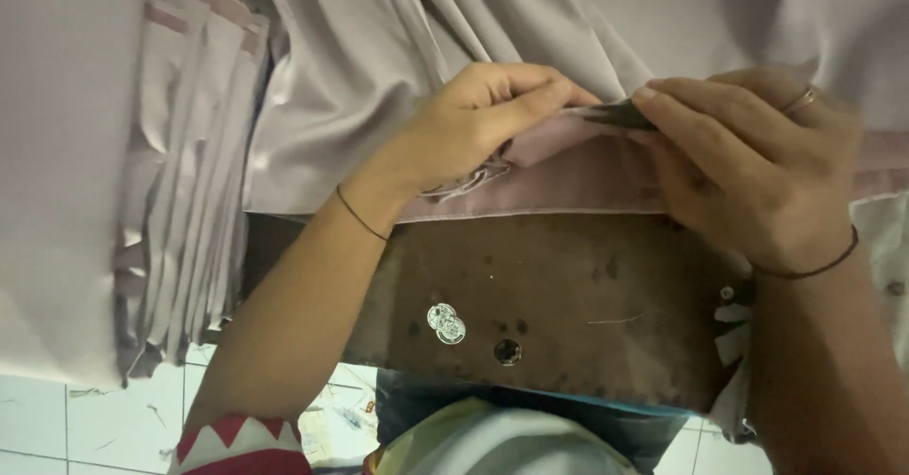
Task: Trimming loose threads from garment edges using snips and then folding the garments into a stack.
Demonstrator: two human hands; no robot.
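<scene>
Head view: both hands, left (473, 125) and right (748, 162), pinch the pink fabric (568, 177) on the counter (568, 295); a loosened grip could let the fold slip.

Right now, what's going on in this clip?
A person is working on pale grey pleated fabric at a worn brown wooden table. The left hand pinches the cloth at its pinkish hem band, while the right hand, wearing a ring, grips a small dark tool at the same spot. I cannot tell what the tool is. More folded fabric hangs at the left, above a white tiled floor.
</scene>
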